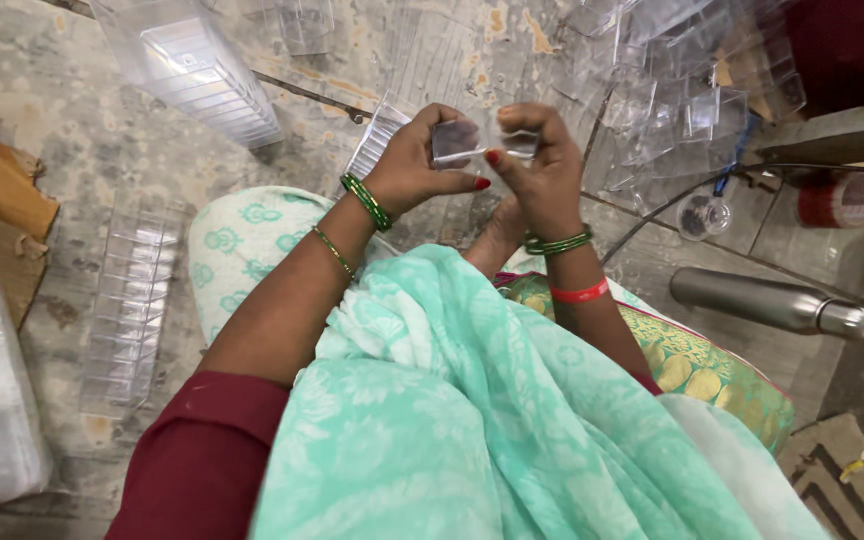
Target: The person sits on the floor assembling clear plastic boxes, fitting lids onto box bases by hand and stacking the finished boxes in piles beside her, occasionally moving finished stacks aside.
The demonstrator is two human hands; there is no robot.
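Fingers point(452, 120) of left hand point(414, 165) and right hand point(542, 170) pinch small clear plastic box point(472, 140) (transparent, glossy) between them.

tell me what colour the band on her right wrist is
Red-orange band, below green bangles; head view.

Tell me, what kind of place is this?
Probably a small workshop floor where clear plastic boxes get put together by hand. Both hands, left hand and right hand, pinch one small clear box; stacked clear trays and loose clear boxes lie on the worn stone floor.
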